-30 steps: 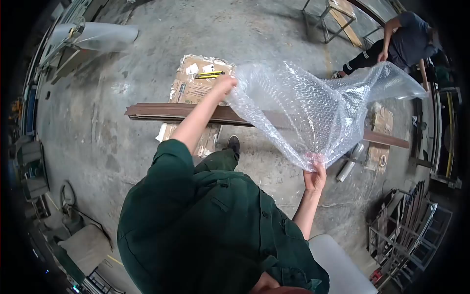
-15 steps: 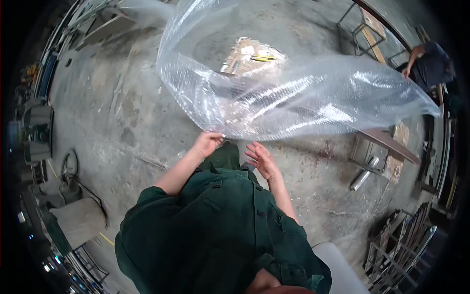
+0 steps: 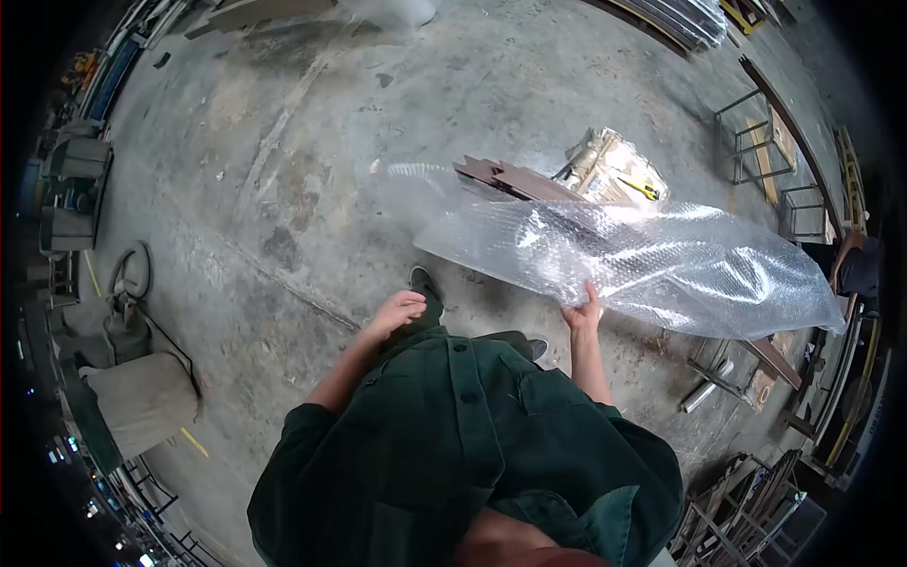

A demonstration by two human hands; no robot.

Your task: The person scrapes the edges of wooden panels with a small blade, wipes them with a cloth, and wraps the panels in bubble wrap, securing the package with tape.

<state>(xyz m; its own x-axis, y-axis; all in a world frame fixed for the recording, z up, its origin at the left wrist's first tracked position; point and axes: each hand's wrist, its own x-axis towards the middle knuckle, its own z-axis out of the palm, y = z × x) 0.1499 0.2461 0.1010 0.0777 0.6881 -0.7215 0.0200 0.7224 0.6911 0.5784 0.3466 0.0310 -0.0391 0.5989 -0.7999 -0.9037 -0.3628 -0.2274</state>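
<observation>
A clear sheet of bubble wrap point(image 3: 680, 260) stretches over long brown profiles point(image 3: 510, 178), whose left ends stick out uncovered. My right hand point(image 3: 583, 312) grips its near edge, the thumb side up. Off to the left of the sheet, my left hand point(image 3: 399, 315) hangs in front of my leg with its fingers curled and nothing visible in them. At the far right end, a co-worker point(image 3: 858, 269) reaches a hand to the bubble wrap. What supports the profiles is mostly hidden under the sheet.
Behind the profiles, a yellow utility knife point(image 3: 640, 187) lies on a cardboard-covered surface point(image 3: 590, 161). Metal stands point(image 3: 761, 151) are at the right, and a silvery roll point(image 3: 707, 387) lies below the profiles. A grey covered block point(image 3: 142, 402) stands left.
The bubble wrap has come down and shifted right over the profiles. My left hand has let go of its edge, and my right hand has closed on it. The view has turned left.
</observation>
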